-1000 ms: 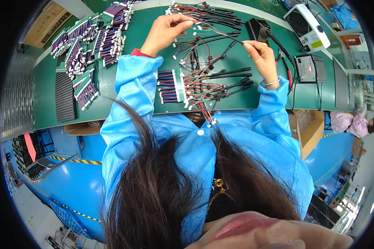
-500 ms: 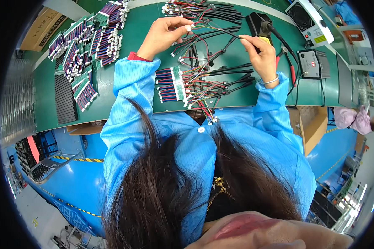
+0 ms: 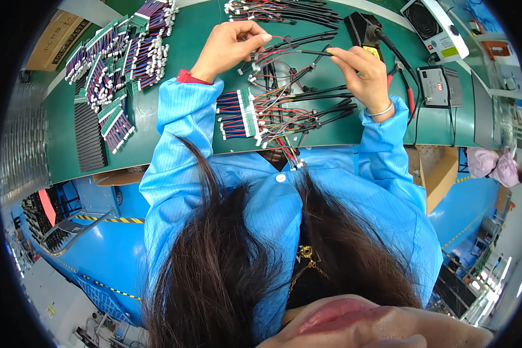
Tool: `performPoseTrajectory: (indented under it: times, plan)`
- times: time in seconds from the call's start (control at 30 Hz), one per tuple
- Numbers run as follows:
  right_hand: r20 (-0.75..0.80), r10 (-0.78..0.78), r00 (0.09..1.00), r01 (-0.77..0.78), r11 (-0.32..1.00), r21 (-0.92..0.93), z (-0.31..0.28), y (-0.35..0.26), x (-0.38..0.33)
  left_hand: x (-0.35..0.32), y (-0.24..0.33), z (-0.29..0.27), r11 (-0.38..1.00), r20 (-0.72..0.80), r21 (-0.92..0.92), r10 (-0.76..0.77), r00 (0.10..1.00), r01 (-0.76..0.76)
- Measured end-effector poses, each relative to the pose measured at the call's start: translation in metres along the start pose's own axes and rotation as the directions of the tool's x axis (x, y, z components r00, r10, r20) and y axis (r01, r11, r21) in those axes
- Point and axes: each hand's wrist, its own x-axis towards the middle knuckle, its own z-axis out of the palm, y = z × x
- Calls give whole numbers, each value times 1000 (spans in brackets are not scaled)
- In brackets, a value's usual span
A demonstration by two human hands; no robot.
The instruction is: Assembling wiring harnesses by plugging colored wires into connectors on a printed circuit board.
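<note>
My left hand (image 3: pixel 229 49) pinches the red-wire end of a thin cable harness (image 3: pixel 293 52) above the green bench (image 3: pixel 174 116). My right hand (image 3: pixel 362 72) grips the black-sleeved end of the same cable, so it stretches between both hands. Below the hands lies a loose heap of black and red cables with white plugs (image 3: pixel 298 113). A taped strip of red and blue wire pieces (image 3: pixel 238 114) rests near my left sleeve.
Several bundles of coloured wires on green strips (image 3: pixel 113 69) lie at the bench's left, beside a black ribbed block (image 3: pixel 90 136). More finished cables (image 3: pixel 284 10) sit at the far edge. A soldering iron stand (image 3: pixel 362 29), a white fan unit (image 3: pixel 432 29) and a grey control box (image 3: pixel 438 87) stand right.
Both hands have drawn closer together and toward me, lifting one cable off the heap and holding it taut between them.
</note>
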Motion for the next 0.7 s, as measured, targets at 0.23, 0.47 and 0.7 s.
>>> performPoseTrajectory:
  times: [0.23, 0.47, 0.7]
  plan:
    - [-112, 84, 990, -76, 995, 71, -10, 0, -7, 6, -21, -8, 993, -423, 106, 6, 906, 43]
    - [-293, 558, 776, -354, 771, 530, -37, -6, -12, -9, -23, -22, 799, -574, 534, 103, 812, 276]
    - [-178, 542, 821, -387, 758, 525, -37, -16, -9, -2, -26, 9, 596, -53, 802, 134, 990, -38]
